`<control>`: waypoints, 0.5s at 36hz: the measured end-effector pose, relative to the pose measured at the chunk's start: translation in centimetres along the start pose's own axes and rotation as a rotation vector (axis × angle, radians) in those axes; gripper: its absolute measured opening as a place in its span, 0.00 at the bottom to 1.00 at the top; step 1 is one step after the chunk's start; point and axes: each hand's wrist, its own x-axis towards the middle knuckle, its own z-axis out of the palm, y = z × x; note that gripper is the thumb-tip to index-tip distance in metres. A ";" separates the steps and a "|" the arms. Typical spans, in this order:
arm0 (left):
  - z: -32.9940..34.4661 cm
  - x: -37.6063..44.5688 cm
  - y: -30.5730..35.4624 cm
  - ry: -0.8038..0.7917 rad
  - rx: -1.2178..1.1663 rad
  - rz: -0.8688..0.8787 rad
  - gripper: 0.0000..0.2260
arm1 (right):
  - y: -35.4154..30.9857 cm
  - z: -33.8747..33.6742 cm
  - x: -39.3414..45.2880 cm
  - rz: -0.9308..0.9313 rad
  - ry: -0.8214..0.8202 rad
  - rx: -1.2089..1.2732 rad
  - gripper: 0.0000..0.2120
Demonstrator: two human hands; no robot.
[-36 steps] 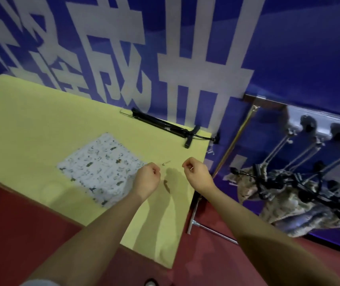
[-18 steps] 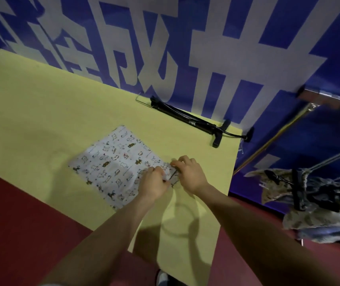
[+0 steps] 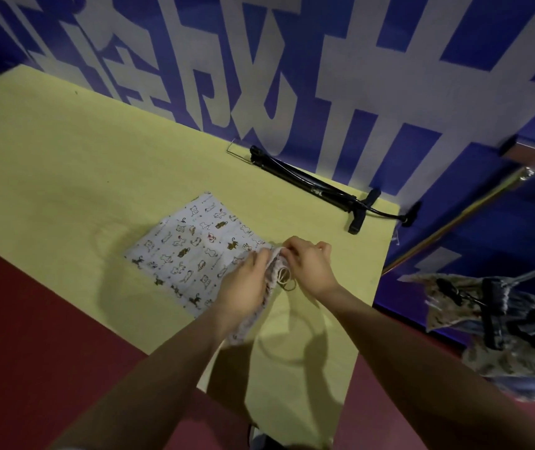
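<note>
A white cloth bag (image 3: 191, 248) printed with small animals lies flat on the yellow table (image 3: 65, 164). Its right edge is lifted and bunched between my hands. My left hand (image 3: 248, 284) grips that raised edge from the near side. My right hand (image 3: 308, 264) pinches the same edge at the top, where a pale looped drawstring (image 3: 284, 276) hangs out. The cloth under my left hand is hidden.
A black hand pump (image 3: 318, 190) with a hose lies along the table's far edge by the blue and white banner wall (image 3: 357, 76). To the right, off the table, stands a rack of hangers with patterned clothes (image 3: 503, 323). Dark red floor (image 3: 32, 336) lies below.
My hands came down from above the table onto the bag's right edge and have lifted and bunched it. The view has swung left and down.
</note>
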 end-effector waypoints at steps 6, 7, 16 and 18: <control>-0.9 0.4 0.0 -0.058 0.175 0.145 0.21 | 0.5 -1.7 1.1 -0.078 -0.077 0.115 0.07; -1.2 0.6 0.1 -0.040 0.167 0.141 0.22 | 0.7 -1.9 1.2 -0.089 -0.102 0.099 0.08; -3.1 2.4 1.6 0.080 0.030 0.006 0.28 | 3.8 -2.8 0.6 0.076 -0.154 -0.084 0.20; -3.3 2.8 1.9 0.082 0.077 -0.025 0.28 | 4.9 -2.7 0.5 0.117 -0.200 -0.160 0.24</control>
